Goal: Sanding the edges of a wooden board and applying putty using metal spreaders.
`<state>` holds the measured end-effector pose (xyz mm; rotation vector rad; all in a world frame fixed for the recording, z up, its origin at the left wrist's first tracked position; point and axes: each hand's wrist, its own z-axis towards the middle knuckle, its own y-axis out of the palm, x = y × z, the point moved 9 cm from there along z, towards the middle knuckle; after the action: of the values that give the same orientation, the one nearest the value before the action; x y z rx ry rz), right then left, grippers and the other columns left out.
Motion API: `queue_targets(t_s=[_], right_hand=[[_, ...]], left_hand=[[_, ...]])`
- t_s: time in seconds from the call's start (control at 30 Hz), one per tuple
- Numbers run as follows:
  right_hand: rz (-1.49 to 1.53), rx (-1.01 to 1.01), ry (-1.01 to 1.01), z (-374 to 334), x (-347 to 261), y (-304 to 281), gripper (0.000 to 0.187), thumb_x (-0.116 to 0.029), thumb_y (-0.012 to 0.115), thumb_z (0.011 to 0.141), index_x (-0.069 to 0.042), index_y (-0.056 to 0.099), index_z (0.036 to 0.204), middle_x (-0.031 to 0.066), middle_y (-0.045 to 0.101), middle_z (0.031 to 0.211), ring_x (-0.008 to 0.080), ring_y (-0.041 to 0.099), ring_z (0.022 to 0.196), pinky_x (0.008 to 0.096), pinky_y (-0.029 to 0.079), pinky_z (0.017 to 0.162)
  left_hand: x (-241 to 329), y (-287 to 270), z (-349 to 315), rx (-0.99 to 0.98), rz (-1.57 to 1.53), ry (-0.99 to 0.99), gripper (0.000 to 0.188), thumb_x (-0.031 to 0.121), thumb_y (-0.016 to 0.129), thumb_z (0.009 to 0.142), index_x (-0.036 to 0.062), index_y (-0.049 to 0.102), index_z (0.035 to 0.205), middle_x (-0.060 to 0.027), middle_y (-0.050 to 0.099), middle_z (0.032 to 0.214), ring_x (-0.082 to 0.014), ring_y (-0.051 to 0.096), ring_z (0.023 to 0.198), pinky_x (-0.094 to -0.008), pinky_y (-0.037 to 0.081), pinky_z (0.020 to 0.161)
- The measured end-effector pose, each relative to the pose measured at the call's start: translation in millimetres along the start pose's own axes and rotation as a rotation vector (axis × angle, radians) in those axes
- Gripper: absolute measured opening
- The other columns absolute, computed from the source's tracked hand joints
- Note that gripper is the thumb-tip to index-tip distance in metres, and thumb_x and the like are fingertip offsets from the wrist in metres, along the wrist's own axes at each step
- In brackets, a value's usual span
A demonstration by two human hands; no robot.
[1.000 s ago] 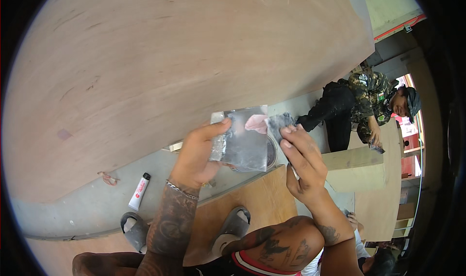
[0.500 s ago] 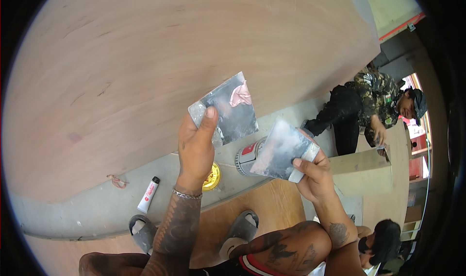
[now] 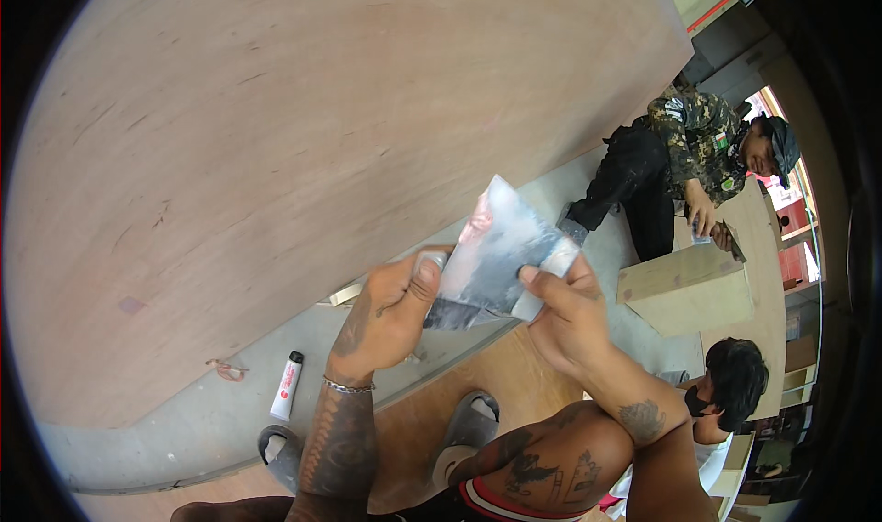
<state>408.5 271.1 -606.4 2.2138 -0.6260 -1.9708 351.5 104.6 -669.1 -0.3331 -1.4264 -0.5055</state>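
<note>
**Both hands pinch metal scraper blades**

Shiny metal scraper blades (image 3: 491,251) are held up overlapping in front of a large plywood sheet (image 3: 322,136). The left hand (image 3: 390,315) pinches their lower left edge, thumb pressed on top. The right hand (image 3: 565,315) grips the right edge, forefinger laid over the metal. Below, on the grey floor (image 3: 165,430), lies a small white tube (image 3: 287,386). Grey slippers (image 3: 464,430) rest on a lower board. To the right, a person in camouflage (image 3: 698,145) leans over a wooden box (image 3: 684,288).
</note>
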Motion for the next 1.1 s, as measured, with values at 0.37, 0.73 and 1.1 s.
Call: queue_targets(t_s=[0.37,0.73,1.1], right_hand=[[-1.181,-0.529,-1.114,-43,-48,70,0.047,0.014,0.064,0.075,-0.006,0.072,0.117,0.0228,0.059,0.132,0.0414,0.058,0.126,0.0553,0.044,0.110],[-1.419,-0.592,-0.520,-5,1,32,0.068,0.021,0.056,0.069,-0.004,0.065,0.132,0.0173,0.058,0.137,0.0361,0.058,0.127,0.0416,0.047,0.107],[-1.486,-0.496,-0.979,-18,-57,57,0.057,0.007,0.067,0.070,-0.009,0.070,0.125,0.0105,0.065,0.131,0.0354,0.060,0.121,0.0502,0.048,0.106]], left_hand=[[-29,18,3,0.029,-1.422,-0.337,0.034,0.022,0.052,0.102,-0.0026,0.059,0.125,-0.0167,0.070,0.118,-0.0317,0.070,0.107,-0.0466,0.057,0.092],[7,-62,-7,0.309,-1.137,-0.023,0.030,0.017,0.058,0.098,0.0002,0.059,0.122,-0.0121,0.071,0.109,-0.0252,0.072,0.097,-0.0399,0.060,0.085],[-28,-27,8,0.251,-0.854,-0.224,0.026,0.012,0.060,0.098,-0.0030,0.060,0.119,-0.0106,0.070,0.105,-0.0199,0.070,0.093,-0.0338,0.057,0.085]])
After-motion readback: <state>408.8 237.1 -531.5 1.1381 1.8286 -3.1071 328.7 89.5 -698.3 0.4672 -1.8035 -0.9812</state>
